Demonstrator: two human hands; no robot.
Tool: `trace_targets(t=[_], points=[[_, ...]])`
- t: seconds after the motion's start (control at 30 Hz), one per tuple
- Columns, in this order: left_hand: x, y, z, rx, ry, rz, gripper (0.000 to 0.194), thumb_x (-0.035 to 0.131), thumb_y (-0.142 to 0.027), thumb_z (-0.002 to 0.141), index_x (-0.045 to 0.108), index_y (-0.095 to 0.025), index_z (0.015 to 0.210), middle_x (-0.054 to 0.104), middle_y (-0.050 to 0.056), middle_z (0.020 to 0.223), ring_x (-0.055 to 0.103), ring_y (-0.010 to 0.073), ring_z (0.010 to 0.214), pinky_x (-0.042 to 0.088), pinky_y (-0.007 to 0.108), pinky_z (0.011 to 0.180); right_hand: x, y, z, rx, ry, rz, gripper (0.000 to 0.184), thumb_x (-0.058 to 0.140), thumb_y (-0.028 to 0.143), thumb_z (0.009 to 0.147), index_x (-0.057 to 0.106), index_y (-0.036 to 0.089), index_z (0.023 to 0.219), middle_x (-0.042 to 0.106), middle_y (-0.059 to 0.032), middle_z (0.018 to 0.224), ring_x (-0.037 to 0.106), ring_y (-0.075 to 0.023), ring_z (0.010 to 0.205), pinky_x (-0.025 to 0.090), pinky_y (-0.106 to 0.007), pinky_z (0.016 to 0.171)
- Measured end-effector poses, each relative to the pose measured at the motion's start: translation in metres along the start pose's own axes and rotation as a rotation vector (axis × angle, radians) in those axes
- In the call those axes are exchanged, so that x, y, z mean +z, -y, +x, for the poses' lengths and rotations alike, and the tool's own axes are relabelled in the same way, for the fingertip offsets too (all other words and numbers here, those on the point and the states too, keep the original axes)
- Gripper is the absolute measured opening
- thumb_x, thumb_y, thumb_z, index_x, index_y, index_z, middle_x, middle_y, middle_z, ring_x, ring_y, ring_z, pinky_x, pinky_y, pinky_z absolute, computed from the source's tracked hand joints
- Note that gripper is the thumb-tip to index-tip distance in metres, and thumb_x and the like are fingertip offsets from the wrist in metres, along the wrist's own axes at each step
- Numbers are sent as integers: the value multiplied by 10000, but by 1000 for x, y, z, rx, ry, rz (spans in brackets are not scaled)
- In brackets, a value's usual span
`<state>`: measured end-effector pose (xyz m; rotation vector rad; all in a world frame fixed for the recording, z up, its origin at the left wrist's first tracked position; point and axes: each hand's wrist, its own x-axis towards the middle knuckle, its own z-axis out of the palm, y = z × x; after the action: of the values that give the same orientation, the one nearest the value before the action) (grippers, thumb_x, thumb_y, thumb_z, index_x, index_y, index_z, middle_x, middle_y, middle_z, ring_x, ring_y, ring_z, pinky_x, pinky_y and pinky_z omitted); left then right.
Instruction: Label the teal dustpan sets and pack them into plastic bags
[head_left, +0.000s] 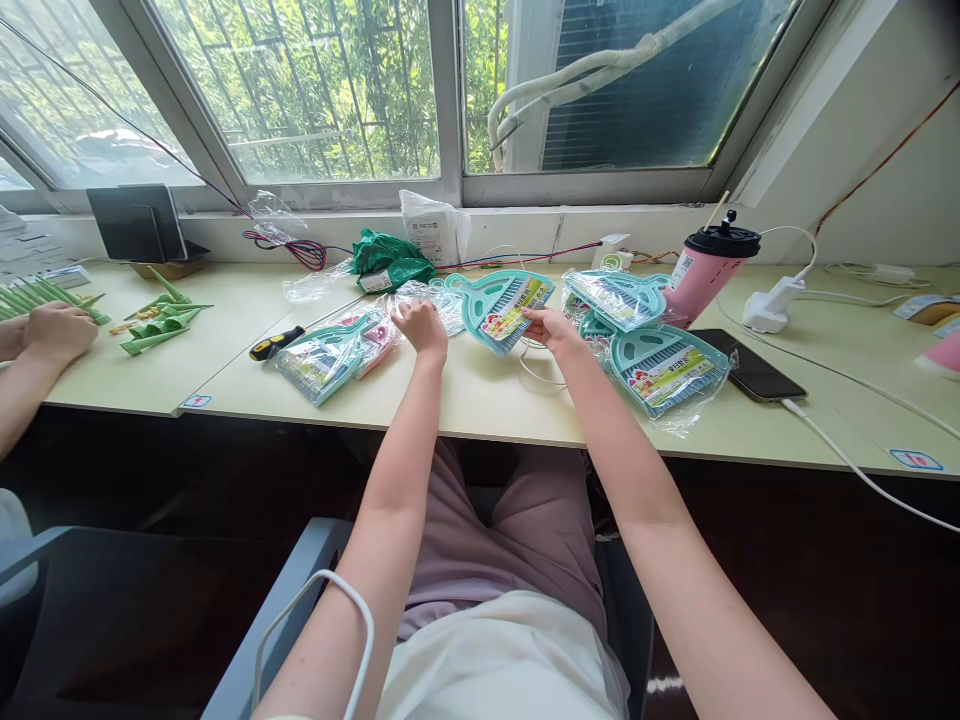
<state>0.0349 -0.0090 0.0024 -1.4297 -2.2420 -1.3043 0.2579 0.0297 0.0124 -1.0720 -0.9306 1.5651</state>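
My right hand pinches the lower right edge of a teal, fan-shaped plastic tool, which has a comb-like edge and a yellow-green label. The tool is tilted above the table. To its left, my left hand is closed, with its fingertips turned away from me. A crumpled clear plastic bag lies right behind that hand; whether the fingers grip it is hidden. Left of my left hand lie a bagged teal tool and a bagged pink one. More bagged teal tools are piled to the right.
A screwdriver, green plastic packaging and cables lie along the back left. On the right are a pink cup, a phone and a white charger. Another person's hand rests by green leaf-like pieces.
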Motion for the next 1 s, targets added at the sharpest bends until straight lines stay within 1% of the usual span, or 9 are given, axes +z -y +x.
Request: trace_targets(t=[0.1,0.2,0.37,0.5,0.6,0.67,0.83,0.9,1.0], points=[[-1,5,2,-102,-109,39,200,523,-174,953,721,-206,947,729,116,1153,559,327,1270,258,565,1219,3,0,-3,12,30,-67,69,679,81,886,685,149,874,750,-42,739,724,-141,676,653,-276,728],[-2,6,5,-202,-193,-8,167,547,-214,968,712,-221,995,725,93,1192,565,318,1270,274,553,1216,5,2,-9,37,53,-92,69,683,87,889,682,153,869,756,-53,764,737,-151,698,652,-282,734],[-6,1,7,-279,-259,-99,155,556,-208,971,689,-250,1040,691,81,1263,536,295,1329,255,575,1240,7,2,-12,88,117,-129,96,653,59,906,685,138,862,760,-68,771,732,-148,677,630,-253,686],[-9,-6,3,-209,-249,-138,155,559,-202,969,692,-272,1006,664,64,1321,503,284,1378,152,629,1278,8,-3,-10,140,120,-105,128,624,59,923,689,144,853,758,-65,752,731,-145,691,628,-243,693],[-10,-9,1,-161,-258,-167,161,559,-198,967,699,-275,963,595,54,1429,438,292,1440,126,673,1273,9,-5,-8,153,117,-91,134,620,52,921,695,151,871,756,-53,739,731,-143,687,628,-244,709],[-10,-9,1,-143,-277,-213,172,554,-181,963,704,-262,933,543,59,1480,389,289,1476,157,648,1280,9,-5,-8,152,139,-84,129,627,47,914,700,149,885,761,-50,745,730,-140,684,630,-246,724],[-12,-7,5,-39,-254,-345,197,545,-160,957,730,-227,949,513,98,1474,419,252,1445,326,433,1259,9,-6,-9,110,251,-70,115,642,48,909,705,145,908,779,-52,771,730,-139,681,636,-244,697],[-15,-10,3,5,-207,-343,203,538,-184,968,735,-234,970,531,98,1451,427,254,1440,333,438,1253,10,-7,-8,82,260,-51,121,644,51,907,713,150,916,782,-52,773,734,-146,686,645,-259,703],[-20,-18,-1,52,-134,-282,183,560,-197,964,732,-258,957,575,76,1405,435,263,1440,294,519,1263,11,-7,-9,61,220,-22,110,650,61,906,716,147,922,780,-60,765,739,-158,688,656,-291,749]])
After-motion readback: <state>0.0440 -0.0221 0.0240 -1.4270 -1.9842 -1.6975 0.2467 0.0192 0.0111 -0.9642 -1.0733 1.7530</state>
